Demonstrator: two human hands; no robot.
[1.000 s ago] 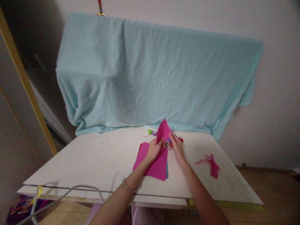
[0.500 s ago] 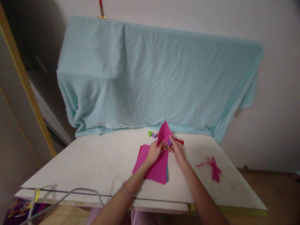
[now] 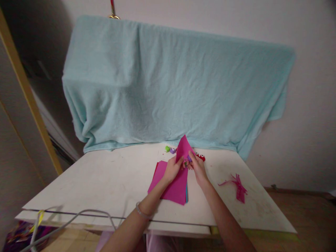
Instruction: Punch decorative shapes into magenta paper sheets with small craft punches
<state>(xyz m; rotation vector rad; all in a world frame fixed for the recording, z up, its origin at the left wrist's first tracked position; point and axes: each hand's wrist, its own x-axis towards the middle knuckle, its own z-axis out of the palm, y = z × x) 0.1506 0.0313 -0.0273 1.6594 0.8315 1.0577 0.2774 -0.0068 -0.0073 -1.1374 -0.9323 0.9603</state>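
Observation:
A folded sheet of magenta paper (image 3: 183,145) is held up between my two hands, its pointed corner toward the back. My left hand (image 3: 173,168) pinches its left side, fingers closed. On the right side, my right hand (image 3: 197,166) grips the paper with its fingers closed too. Small purple and green spots show between the fingers; what they belong to is unclear. Below my left hand lies a stack of coloured paper (image 3: 172,189), magenta on top with red and blue edges showing.
Behind my hands sit small green (image 3: 167,149), purple (image 3: 172,151) and red (image 3: 201,157) pieces with googly eyes. Crumpled magenta strips (image 3: 239,189) lie at the right. A pale blue towel (image 3: 183,87) hangs at the back. A grey cable (image 3: 86,212) loops at the front left.
The view has shifted very slightly. Both hands hold the folded magenta paper in nearly the same pose as before.

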